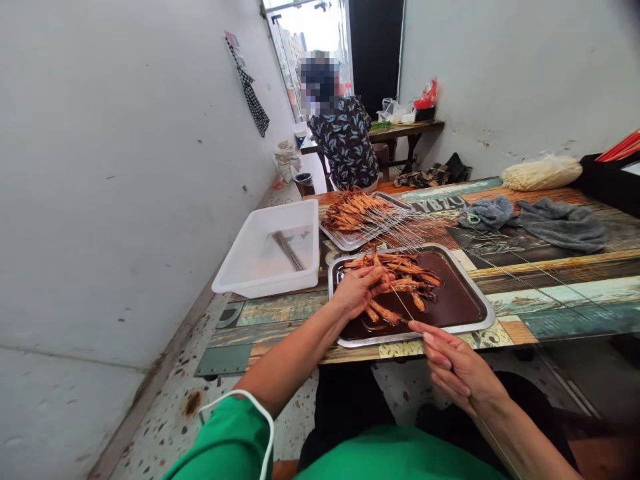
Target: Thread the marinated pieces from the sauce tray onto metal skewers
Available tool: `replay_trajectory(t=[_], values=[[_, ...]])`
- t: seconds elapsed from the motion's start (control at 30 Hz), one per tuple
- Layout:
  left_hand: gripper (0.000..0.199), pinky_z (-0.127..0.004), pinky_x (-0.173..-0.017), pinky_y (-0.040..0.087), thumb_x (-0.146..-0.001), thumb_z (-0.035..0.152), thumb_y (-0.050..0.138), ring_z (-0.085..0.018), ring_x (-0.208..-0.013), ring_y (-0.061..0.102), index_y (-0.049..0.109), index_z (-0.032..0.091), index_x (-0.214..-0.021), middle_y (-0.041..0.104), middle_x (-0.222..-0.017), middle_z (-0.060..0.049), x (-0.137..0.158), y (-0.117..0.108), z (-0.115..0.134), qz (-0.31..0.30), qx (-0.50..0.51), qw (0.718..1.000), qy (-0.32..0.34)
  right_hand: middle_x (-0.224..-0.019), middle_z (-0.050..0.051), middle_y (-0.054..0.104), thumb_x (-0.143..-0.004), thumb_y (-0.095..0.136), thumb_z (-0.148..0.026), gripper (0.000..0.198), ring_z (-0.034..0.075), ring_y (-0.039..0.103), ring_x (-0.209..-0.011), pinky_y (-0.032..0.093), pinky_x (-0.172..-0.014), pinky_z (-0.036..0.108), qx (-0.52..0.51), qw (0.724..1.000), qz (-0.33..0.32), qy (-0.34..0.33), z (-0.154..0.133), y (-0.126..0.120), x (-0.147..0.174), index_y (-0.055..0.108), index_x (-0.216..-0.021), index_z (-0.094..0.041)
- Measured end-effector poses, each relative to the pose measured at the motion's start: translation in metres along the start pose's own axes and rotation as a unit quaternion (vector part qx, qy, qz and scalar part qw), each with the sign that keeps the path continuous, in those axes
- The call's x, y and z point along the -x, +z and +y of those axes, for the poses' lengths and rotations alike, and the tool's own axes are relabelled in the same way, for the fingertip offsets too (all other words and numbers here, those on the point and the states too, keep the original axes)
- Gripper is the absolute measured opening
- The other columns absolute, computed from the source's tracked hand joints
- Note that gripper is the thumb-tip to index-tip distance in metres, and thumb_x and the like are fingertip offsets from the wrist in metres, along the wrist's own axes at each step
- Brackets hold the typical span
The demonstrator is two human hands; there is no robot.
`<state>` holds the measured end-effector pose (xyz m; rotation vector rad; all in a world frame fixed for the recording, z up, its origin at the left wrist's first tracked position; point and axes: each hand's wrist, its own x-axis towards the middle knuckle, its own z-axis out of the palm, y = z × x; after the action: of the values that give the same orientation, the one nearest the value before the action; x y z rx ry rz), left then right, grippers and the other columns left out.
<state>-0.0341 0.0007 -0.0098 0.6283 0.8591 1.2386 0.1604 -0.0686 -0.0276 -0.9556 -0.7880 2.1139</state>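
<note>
My left hand (364,288) is closed on a brown, cooked foot that looks like a duck's or chicken's, over the metal tray (485,313) of dark liquid. My right hand (457,363) pinches a long thin metal skewer (404,306) at the tray's near edge. The skewer's far end reaches the foot at my left fingers; whether it has pierced it is hidden. Several loose brown feet (413,268) lie in the liquid. Behind stands a second tray (345,241), heaped with skewered feet (355,210), their bare skewer ends pointing right.
Left on the table, a white plastic tub (265,280) holds a bundle of metal skewers (289,251). Loose skewers (530,273) and grey cloths (563,225) lie to the right. A bag of pale sticks (543,173) rests behind. A person (345,143) sits beyond the table.
</note>
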Motion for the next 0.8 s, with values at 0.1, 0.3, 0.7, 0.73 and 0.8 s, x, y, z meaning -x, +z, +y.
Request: replay_trajectory(t=[0.1,0.3,0.7,0.73,0.8], values=[[0.011,-0.014,-0.061,0.050,-0.077,0.018,0.059,-0.008,-0.067,0.061,0.063,0.008,-0.075,0.065,-0.076,-0.007,-0.001,-0.001,0.000,0.000,-0.001,1.000,-0.003,-0.044,-0.012,0.035,-0.074,0.062,-0.037,0.046,-0.001,0.018,-0.025,0.014,-0.025,0.014,0.069,0.997,0.024,-0.033,-0.001,0.000,-0.003,0.060,-0.114,-0.016],[0.012,-0.014,-0.060,0.050,-0.076,0.019,0.060,-0.007,-0.067,0.061,0.063,0.008,-0.075,0.065,-0.077,-0.007,-0.001,-0.002,0.001,0.002,-0.004,1.000,-0.011,-0.082,0.007,0.072,-0.081,0.051,-0.026,0.030,0.017,0.065,-0.068,0.052,-0.063,0.028,0.489,0.791,0.117,-0.348,-0.001,-0.003,-0.005,0.067,-0.105,-0.018],[0.013,-0.016,-0.061,0.050,-0.075,0.022,0.062,-0.008,-0.067,0.061,0.063,0.009,-0.075,0.065,-0.076,-0.006,0.001,-0.001,0.001,-0.015,-0.019,1.000,-0.014,-0.060,0.003,0.065,-0.084,0.049,-0.033,0.037,0.012,0.057,-0.051,0.045,-0.044,0.023,0.388,0.883,0.083,-0.251,0.002,-0.004,-0.020,0.063,-0.111,-0.013],[0.015,-0.016,-0.062,0.050,-0.074,0.023,0.063,-0.008,-0.067,0.061,0.063,0.009,-0.075,0.065,-0.076,-0.007,0.002,-0.001,0.001,-0.020,-0.020,1.000,-0.012,-0.051,0.000,0.060,-0.084,0.048,-0.036,0.040,0.010,0.051,-0.043,0.039,-0.038,0.021,0.362,0.901,0.076,-0.228,0.001,-0.005,-0.021,0.062,-0.113,-0.012],[0.018,-0.017,-0.062,0.050,-0.074,0.027,0.064,-0.009,-0.069,0.062,0.063,0.009,-0.076,0.065,-0.078,-0.007,0.002,0.000,0.002,-0.027,-0.023,0.999,0.002,-0.047,-0.001,0.057,-0.085,0.047,-0.037,0.042,0.010,0.048,-0.040,0.037,-0.037,0.020,0.367,0.897,0.079,-0.234,-0.001,-0.005,-0.021,0.061,-0.114,-0.011]])
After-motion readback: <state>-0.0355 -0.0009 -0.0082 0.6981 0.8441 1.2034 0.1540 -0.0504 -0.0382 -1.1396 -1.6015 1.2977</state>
